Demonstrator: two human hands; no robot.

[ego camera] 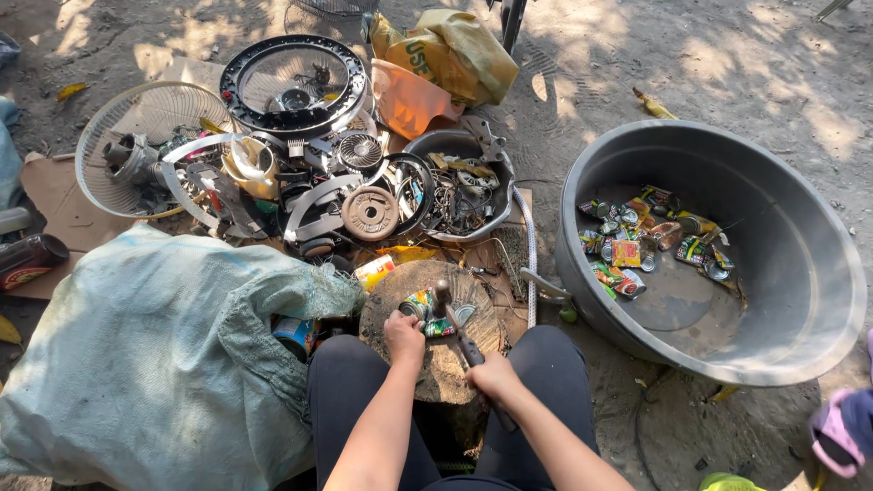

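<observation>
The right hand's grip is closed around a hammer whose head rests on a can lying on the wood stump; the left hand pinches that can; flattened cans fill the grey tub right of the stump

A person sits at a wood stump on bare dirt, holding a can down and a hammer over it.

The left hand presses a small can onto the stump, which stands between the person's knees. The right hand grips the handle of a hammer whose head rests on the can. To the right sits a big grey tub with flattened cans in its bottom. On the left lies a pale green sack. Beyond the stump is a heap of scrap: fan grilles, a black ring, metal parts, a yellow bag.
</observation>
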